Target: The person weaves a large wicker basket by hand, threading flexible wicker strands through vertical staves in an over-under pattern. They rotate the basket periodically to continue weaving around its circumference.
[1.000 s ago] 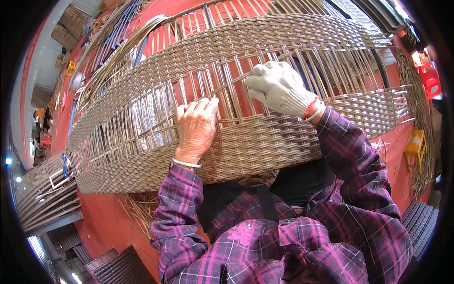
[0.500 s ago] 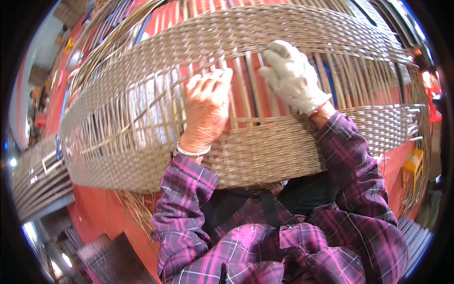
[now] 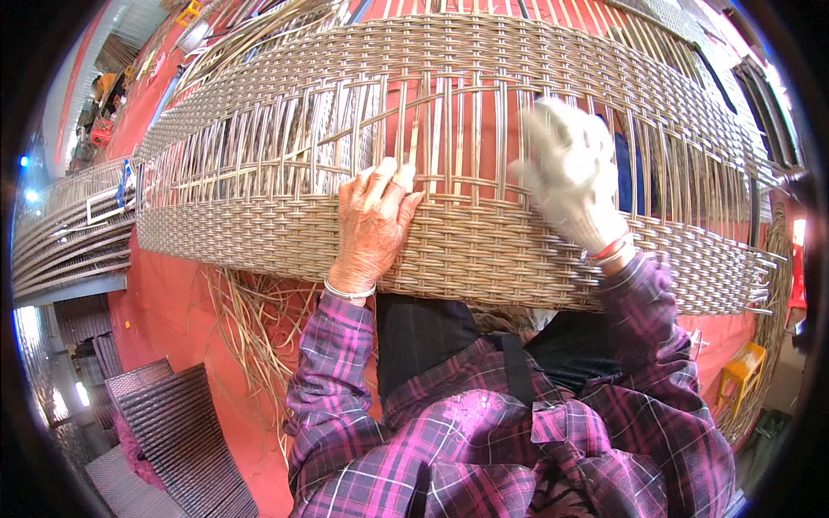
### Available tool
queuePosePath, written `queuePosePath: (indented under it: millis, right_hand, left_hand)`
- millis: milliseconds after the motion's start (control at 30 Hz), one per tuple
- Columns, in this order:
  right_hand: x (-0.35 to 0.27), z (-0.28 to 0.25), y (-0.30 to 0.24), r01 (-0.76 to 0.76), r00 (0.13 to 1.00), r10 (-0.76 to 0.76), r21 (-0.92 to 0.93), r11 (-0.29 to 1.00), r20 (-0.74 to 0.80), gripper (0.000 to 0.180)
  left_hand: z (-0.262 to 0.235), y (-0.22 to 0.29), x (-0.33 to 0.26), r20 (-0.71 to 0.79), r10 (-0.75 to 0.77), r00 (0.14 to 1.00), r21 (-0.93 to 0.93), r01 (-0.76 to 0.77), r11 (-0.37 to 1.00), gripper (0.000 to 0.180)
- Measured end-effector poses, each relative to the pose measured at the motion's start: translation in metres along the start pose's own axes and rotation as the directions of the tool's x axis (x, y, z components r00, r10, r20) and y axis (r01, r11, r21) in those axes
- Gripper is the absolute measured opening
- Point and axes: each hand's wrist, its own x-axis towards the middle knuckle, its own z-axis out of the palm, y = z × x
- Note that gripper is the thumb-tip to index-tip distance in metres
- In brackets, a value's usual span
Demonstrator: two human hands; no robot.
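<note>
A long brown wicker panel [image 3: 484, 250] lies across my lap, with two tightly woven bands and a gap of bare upright strands between them. My left hand [image 3: 374, 216], bare with a bracelet at the wrist, is closed over the upper edge of the near band, fingers bent onto the strands there. A loose strand [image 3: 354, 131] slants across the gap above it. My right hand [image 3: 572, 164] wears a white glove and is over the gap and the near band, right of centre. Motion smears its fingers, so whether it holds a strand does not show.
Long loose strands [image 3: 259, 328] hang over the red floor [image 3: 173, 302] at the left. Dark woven pieces [image 3: 186, 432] stand at the lower left. A small yellow stool [image 3: 741, 373] is at the right. A stack of curved strips [image 3: 69, 246] lies far left.
My left hand has come down from the bare strands to the near band's edge. The gloved right hand has moved rightward and away from the far band. The whole view has shifted.
</note>
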Motion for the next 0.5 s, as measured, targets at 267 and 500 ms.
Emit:
queuePosePath:
  millis: [267,500]
  right_hand:
    - [0.005,0.026,-0.088,0.149,0.895,-0.198,0.150,0.977,0.400,0.077]
    - [0.029,0.059,-0.110,0.290,0.931,-0.329,0.226,0.930,0.159,0.074]
  left_hand:
    - [0.001,0.018,-0.041,-0.123,0.006,0.992,-0.126,-0.022,0.992,0.042]
    - [-0.003,-0.046,-0.037,-0.242,-0.126,0.962,-0.011,0.127,0.992,0.043]
